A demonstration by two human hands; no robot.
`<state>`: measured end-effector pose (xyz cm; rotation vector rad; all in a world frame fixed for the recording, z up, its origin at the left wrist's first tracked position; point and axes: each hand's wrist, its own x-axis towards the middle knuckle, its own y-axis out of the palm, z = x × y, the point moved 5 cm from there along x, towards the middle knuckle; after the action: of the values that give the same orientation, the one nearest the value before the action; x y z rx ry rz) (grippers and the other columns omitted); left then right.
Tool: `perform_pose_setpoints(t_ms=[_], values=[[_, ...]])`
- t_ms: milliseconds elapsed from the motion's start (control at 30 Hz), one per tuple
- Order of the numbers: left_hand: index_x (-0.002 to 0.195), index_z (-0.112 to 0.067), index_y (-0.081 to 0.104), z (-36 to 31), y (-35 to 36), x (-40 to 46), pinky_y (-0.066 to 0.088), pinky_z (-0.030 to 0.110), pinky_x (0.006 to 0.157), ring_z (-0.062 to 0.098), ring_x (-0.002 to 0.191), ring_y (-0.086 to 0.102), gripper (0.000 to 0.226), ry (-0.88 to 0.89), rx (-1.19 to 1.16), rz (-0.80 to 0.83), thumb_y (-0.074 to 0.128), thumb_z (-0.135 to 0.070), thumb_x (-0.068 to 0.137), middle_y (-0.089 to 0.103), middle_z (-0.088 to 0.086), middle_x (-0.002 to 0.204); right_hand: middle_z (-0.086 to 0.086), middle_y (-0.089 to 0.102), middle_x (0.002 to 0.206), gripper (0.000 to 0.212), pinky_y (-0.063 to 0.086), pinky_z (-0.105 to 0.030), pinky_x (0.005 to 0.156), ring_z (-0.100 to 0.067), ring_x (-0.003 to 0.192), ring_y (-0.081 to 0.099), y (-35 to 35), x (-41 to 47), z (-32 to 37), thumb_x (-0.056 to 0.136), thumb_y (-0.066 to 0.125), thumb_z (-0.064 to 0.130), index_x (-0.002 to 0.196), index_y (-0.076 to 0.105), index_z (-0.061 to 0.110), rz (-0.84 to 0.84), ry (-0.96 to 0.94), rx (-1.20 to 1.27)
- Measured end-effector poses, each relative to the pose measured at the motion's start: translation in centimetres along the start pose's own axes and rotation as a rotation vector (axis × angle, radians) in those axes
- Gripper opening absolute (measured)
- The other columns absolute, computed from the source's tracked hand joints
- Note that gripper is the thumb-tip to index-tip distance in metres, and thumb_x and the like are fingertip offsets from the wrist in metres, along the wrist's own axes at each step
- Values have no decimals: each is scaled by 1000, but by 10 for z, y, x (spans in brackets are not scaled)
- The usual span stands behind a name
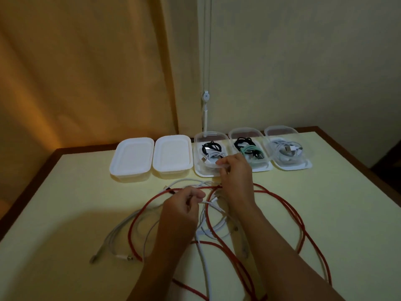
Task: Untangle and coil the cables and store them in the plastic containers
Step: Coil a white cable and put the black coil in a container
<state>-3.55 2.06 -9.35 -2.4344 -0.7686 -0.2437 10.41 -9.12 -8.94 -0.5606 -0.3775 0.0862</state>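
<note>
Both hands work a tangle of cables below a row of plastic boxes.

On the counter (65,192), the left hand (182,208) pinches a white cable (204,253) amid the red cable (282,205) loops; the right hand (235,177), fingers curled, grips a white strand at the open container (199,170), right of two lidded containers (149,157).
</note>
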Motion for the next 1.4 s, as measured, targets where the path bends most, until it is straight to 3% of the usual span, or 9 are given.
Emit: perform_pose_setpoints(t_ms=[133,267,500,633,833,967,1133,1233,1400], values=[[93,-17,74,-2,2,6,40,0,79,-10,84,61,26,64,155,-42,57,3,90,72,-9,92,5,57,103,20,46,-5,79,1,85,57,-14,4,5,91,65,1,93,71,19,-68,12,126],[103,-15,74,-16,12,23,40,5,81,5,88,63,19,183,262,-55,59,-9,93,73,-3,99,4,61,101,14,52,-21,84,-7,90,61,-29,4,16,90,69,6,94,74,19,-95,-6,226],[123,-21,67,-29,52,78,46,30,91,17,109,59,28,148,590,178,54,-22,97,65,0,121,2,63,104,19,55,-26,85,-9,90,64,-51,7,15,88,70,4,94,75,21,-133,16,310],[115,-23,70,-23,68,88,50,34,83,21,99,62,25,232,860,326,55,-20,95,70,4,110,3,62,104,20,53,-20,82,-7,88,62,-58,9,11,87,69,2,93,76,20,-139,32,327],[109,-21,70,-28,77,93,46,26,75,18,93,63,17,244,887,354,63,-21,94,69,3,106,4,62,105,21,46,-5,77,-4,87,61,-69,13,8,87,70,2,94,75,21,-161,64,382],[101,-16,71,-39,63,103,43,25,68,18,82,62,17,168,760,279,56,-18,93,69,4,95,7,63,101,18,45,-4,72,3,85,59,-82,15,3,87,72,6,95,75,22,-201,85,432],[74,-18,64,-53,17,124,45,13,59,9,59,58,11,-14,438,78,63,-13,83,61,-4,62,6,64,99,14,47,-7,75,2,89,59,-93,17,0,87,74,9,95,76,21,-236,84,506],[68,-14,63,-53,-8,132,53,27,58,21,59,68,20,-198,184,18,61,-9,87,63,2,63,8,65,99,17,46,-6,75,2,89,59,-89,16,3,86,74,6,94,76,21,-200,68,489],[90,-10,67,-62,-46,132,56,41,77,17,62,70,8,-260,15,-102,60,-12,93,70,10,80,5,63,102,20,46,-6,74,0,83,61,-66,12,9,86,72,2,90,76,21,-99,62,402]])
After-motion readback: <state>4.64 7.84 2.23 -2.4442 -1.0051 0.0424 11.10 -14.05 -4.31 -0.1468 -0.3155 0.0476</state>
